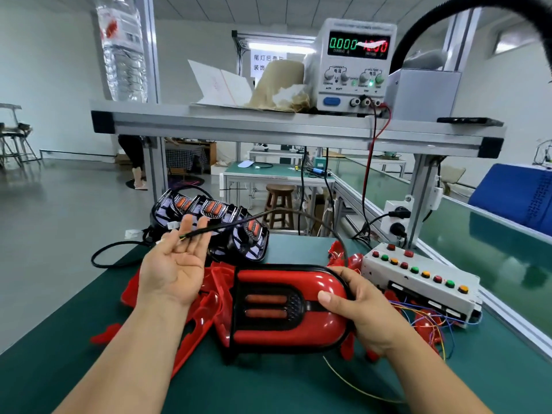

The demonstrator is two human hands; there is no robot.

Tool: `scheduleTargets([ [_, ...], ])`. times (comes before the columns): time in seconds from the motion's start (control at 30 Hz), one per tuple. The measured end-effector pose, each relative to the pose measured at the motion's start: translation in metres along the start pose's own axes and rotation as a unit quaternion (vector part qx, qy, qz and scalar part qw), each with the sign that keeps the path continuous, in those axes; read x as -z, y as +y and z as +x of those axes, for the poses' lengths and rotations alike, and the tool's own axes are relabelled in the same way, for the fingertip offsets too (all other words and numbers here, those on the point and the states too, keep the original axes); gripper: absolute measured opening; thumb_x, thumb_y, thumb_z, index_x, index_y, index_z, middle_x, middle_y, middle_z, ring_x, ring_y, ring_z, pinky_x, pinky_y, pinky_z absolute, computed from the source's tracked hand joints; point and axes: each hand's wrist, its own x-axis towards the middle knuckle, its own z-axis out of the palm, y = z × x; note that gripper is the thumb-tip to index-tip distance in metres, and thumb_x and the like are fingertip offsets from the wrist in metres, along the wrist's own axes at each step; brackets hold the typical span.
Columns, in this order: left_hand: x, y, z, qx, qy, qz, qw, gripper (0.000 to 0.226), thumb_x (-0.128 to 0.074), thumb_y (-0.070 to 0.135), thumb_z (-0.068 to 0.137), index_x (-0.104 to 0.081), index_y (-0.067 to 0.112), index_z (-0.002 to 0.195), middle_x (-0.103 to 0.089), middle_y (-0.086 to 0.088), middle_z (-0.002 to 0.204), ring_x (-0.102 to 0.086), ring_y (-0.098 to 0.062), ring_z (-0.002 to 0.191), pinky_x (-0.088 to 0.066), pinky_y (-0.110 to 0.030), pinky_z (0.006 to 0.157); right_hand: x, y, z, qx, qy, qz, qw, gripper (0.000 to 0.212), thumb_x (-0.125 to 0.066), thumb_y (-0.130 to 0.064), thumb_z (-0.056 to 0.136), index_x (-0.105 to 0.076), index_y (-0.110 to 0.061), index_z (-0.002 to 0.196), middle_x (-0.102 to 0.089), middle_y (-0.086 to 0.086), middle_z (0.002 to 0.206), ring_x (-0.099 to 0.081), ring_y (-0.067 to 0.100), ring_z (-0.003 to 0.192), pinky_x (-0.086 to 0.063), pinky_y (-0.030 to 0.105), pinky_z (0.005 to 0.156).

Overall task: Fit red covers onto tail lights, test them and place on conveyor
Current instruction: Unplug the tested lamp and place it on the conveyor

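Tail light [286,306], lying flat on the green mat [89,354] at the centre of the bench, long axis left to right. A glossy red cover [298,279] of rounded, U-like outline sits in a black rim. A black, honeycomb-textured inset holds two orange bar-shaped lenses. The right hand [361,312] grips the light's right end, thumb pressed on the red surface and fingers curled round the edge. The left hand [173,264] is raised above the mat, palm up, fingers straight and slightly apart. A black cable [221,227] lies across the fingers, its stripped end showing coloured cores. Loose covers [206,315] of glossy red plastic lie heaped under and beside the light. Behind the left hand, bare lights [215,210] with black housings, silvery reflectors and orange lenses stand in a row, touching one another. To the right, a white button box [418,279] carries round red, green and amber buttons; thin coloured wires trail beside it. On the aluminium shelf [268,127] above stands a supply [355,64]: its green digits read "0.000", its red digits are blurred, and its knob groups are marked "CURRENT" and "VOLTAGE". A paper sign [268,62] behind bears Chinese characters, partly hidden. The green-belted conveyor [478,249] runs along the right, with a blue crate [516,195] near it.
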Motion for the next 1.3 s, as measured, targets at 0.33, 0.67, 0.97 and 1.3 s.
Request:
scheduleTargets([
  [0.33, -0.007, -0.061, -0.038, 0.103, 0.060, -0.155, 0.981, 0.014, -0.040, 0.003, 0.101, -0.047, 0.016, 0.099, -0.074, -0.011, 0.085, -0.075, -0.033, 0.074, -0.053, -0.050, 0.096, -0.049, -0.046, 0.014, 0.093, 0.097, 0.327, 0.935, 0.043, -0.061, -0.017, 0.081, -0.061, 0.002, 0.120, -0.070, 0.021, 0.110, -0.070, 0.031, 0.096, -0.059, 0.045, 0.078],
  [0.67, -0.025, -0.092, -0.068, 0.085, -0.050, -0.011, 0.995, 0.030, -0.040, 0.023, 0.103, -0.059, 0.040, 0.119, -0.074, -0.003, 0.112, -0.073, -0.024, 0.095, -0.061, -0.043, 0.063, -0.106, -0.012, 0.004, 0.098, 0.264, 0.255, 0.925, 0.050, -0.072, -0.028, 0.071, -0.055, -0.016, 0.116, -0.073, 0.008, 0.109, -0.068, 0.029, 0.105, -0.051, 0.047, 0.097],
  [0.97, -0.048, -0.084, -0.071, 0.054, -0.103, 0.029, 0.993, 0.062, -0.062, 0.025, 0.078, -0.050, 0.034, 0.139, -0.069, -0.005, 0.124, -0.071, -0.026, 0.103, -0.060, -0.049, 0.072, -0.081, -0.028, -0.010, 0.092, 0.226, 0.069, 0.967, 0.057, -0.052, -0.064, 0.077, -0.056, -0.026, 0.119, -0.066, 0.004, 0.119, -0.063, 0.022, 0.111, -0.051, 0.042, 0.096],
  [1.3, -0.056, -0.088, -0.091, 0.143, -0.141, 0.001, 0.980, 0.055, -0.058, 0.032, 0.083, -0.058, 0.011, 0.133, -0.067, -0.015, 0.125, -0.067, -0.031, 0.112, -0.054, -0.051, 0.094, -0.041, -0.030, 0.008, -0.010, 0.262, 0.236, 0.936, 0.017, -0.047, -0.027, 0.102, -0.059, -0.017, 0.095, -0.071, -0.008, 0.081, -0.066, -0.002, 0.076, -0.048, 0.017, 0.064],
])
